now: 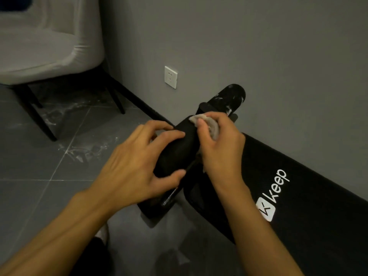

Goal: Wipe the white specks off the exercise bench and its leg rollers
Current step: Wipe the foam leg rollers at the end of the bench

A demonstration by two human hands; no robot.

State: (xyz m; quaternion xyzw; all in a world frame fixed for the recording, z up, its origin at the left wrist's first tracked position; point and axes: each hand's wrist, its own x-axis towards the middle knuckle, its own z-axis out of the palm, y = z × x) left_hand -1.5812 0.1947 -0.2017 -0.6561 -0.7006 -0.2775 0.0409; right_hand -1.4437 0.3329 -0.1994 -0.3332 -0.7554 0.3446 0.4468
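While clasping near roller (179,150) in left grip (135,166), rubbing its inner end with cloth (213,127) bunched in right grip (221,148); seeing white specks on far roller (227,97) by wall, judging roughly midway.

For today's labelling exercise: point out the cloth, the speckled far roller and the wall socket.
cloth (213,127): head view, bunched fold
far roller (225,98): head view, speckled side
wall socket (170,77): head view, faceplate centre
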